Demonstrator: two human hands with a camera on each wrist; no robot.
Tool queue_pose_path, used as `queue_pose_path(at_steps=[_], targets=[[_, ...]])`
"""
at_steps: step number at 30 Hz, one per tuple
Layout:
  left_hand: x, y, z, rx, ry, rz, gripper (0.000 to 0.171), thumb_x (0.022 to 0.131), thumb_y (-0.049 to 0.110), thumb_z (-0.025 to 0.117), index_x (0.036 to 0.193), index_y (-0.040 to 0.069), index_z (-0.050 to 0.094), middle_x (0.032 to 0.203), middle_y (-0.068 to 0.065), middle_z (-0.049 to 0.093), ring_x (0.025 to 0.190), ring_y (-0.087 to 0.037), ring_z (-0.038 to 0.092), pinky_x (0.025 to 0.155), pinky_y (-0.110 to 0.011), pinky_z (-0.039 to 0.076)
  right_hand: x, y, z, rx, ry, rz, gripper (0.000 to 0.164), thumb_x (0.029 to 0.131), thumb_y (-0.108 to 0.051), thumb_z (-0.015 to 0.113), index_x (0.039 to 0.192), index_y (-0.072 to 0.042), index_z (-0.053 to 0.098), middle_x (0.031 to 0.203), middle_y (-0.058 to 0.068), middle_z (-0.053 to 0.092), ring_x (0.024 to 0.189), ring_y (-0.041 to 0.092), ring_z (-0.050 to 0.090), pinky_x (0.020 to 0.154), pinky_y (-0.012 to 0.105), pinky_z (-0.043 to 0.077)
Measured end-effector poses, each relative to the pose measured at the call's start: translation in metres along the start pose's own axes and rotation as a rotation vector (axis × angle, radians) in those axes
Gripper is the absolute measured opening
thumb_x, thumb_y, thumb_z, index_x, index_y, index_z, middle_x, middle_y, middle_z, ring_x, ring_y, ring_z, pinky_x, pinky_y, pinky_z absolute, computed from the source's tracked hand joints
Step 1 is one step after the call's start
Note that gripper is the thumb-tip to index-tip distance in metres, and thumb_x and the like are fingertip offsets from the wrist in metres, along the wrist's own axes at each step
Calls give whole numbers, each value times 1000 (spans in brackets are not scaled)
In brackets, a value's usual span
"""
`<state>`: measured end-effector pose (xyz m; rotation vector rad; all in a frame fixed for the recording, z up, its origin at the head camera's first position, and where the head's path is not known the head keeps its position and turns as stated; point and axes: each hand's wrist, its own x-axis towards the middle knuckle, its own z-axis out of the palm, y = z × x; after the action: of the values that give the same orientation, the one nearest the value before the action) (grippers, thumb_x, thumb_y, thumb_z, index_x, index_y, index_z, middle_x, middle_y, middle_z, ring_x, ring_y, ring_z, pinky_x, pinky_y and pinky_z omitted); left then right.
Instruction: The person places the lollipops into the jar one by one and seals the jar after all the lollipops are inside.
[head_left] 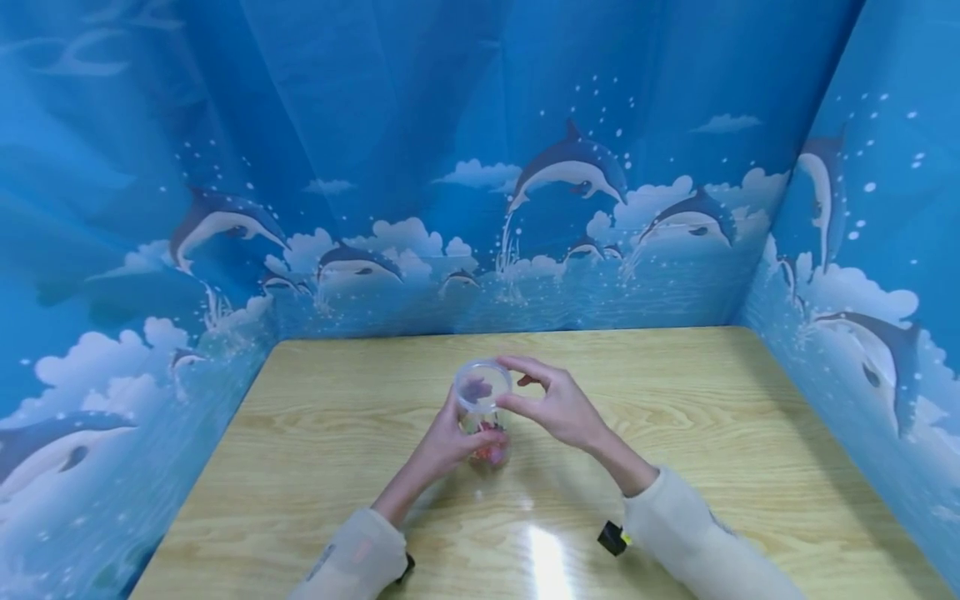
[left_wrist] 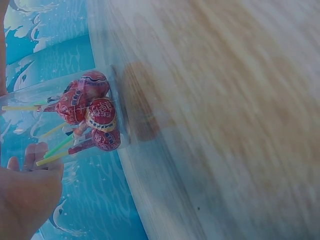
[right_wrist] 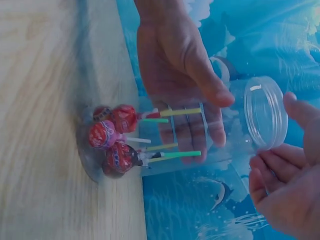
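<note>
A clear plastic jar (right_wrist: 227, 142) stands upright on the table, with several lollipops (left_wrist: 101, 114) inside, heads down, in red and pink wrappers. Their yellow, green and white sticks point up. My left hand (head_left: 447, 439) grips the jar's body from the left, its fingers (right_wrist: 191, 127) behind the clear wall. At the jar's top is a clear round lid (head_left: 483, 385), its rim held between the thumb and fingers of my right hand (head_left: 558, 406). In the right wrist view the right hand (right_wrist: 295, 182) curves round that rim.
The jar stands on a wood-grain table (head_left: 360, 383). Blue sheets (head_left: 420, 108) printed with dolphins and clouds rise behind the table and along both sides. Black wrist devices (head_left: 613, 538) show near the sleeves.
</note>
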<state>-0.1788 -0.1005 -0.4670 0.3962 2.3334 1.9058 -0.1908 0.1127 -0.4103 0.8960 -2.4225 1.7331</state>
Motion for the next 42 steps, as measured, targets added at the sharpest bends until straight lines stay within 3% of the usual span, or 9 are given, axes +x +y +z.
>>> queue_pose_path(at_steps=[8, 13, 17, 24, 27, 31, 34, 37, 42], targets=[[-1, -1, -1, -12, 2, 14, 95, 79, 9, 90, 156, 15, 34, 148, -15, 53, 142, -40, 43, 119, -66, 25, -13, -11, 12, -127, 263, -93, 38, 84, -13, 87, 118, -3, 75, 116, 7, 75, 101, 24, 69, 84, 43, 60], [0, -2, 0, -10, -10, 33, 94, 79, 9, 90, 155, 13, 35, 148, -16, 53, 142, -42, 42, 119, -68, 23, -17, -12, 15, -182, 331, -143, 31, 81, -9, 88, 109, -1, 77, 106, 8, 76, 94, 18, 69, 77, 37, 61], [0, -1, -1, -2, -10, 33, 94, 79, 11, 90, 155, 14, 35, 148, -15, 53, 142, -41, 42, 118, -68, 24, -14, -13, 12, -179, 296, -127, 38, 81, -9, 89, 114, 0, 75, 109, 10, 75, 98, 22, 69, 79, 37, 61], [0, -1, -1, -20, -8, 24, 95, 80, 11, 90, 157, 17, 34, 148, -13, 53, 142, -38, 43, 119, -66, 24, 1, -11, -3, -39, 56, 23, 56, 95, -23, 77, 147, -11, 57, 148, 8, 57, 120, 29, 62, 96, 40, 56], [0, -1, 0, -29, -12, 14, 96, 81, 11, 89, 158, 19, 32, 148, -12, 54, 139, -37, 46, 118, -65, 27, 8, -7, -6, 4, -45, 31, 55, 101, -28, 70, 152, -16, 52, 154, 6, 52, 119, 28, 62, 91, 39, 57], [0, -2, 1, -34, -20, 15, 97, 81, 11, 89, 159, 19, 31, 148, -13, 53, 137, -37, 48, 117, -64, 29, 12, -3, -6, 19, -128, 47, 53, 103, -34, 65, 152, -19, 53, 153, 4, 53, 108, 25, 63, 70, 32, 55], [0, -2, 1, -33, -20, 12, 97, 80, 12, 90, 158, 19, 33, 147, -14, 54, 136, -38, 48, 117, -64, 30, 9, -3, -6, 12, -125, 55, 52, 103, -33, 66, 151, -17, 55, 151, 2, 55, 105, 24, 62, 68, 32, 54], [1, -2, 1, -31, -20, 9, 95, 81, 12, 89, 157, 19, 33, 147, -14, 54, 136, -38, 48, 117, -64, 31, 4, -4, -5, 16, -86, 57, 52, 101, -29, 69, 150, -15, 55, 150, 2, 56, 109, 25, 63, 79, 37, 57], [0, -3, -1, -24, -20, -9, 96, 81, 12, 89, 159, 20, 32, 149, -13, 53, 138, -37, 47, 116, -62, 33, -6, -9, 2, -15, 63, 46, 47, 95, -22, 77, 140, -11, 65, 140, 5, 65, 113, 28, 65, 90, 42, 58]])
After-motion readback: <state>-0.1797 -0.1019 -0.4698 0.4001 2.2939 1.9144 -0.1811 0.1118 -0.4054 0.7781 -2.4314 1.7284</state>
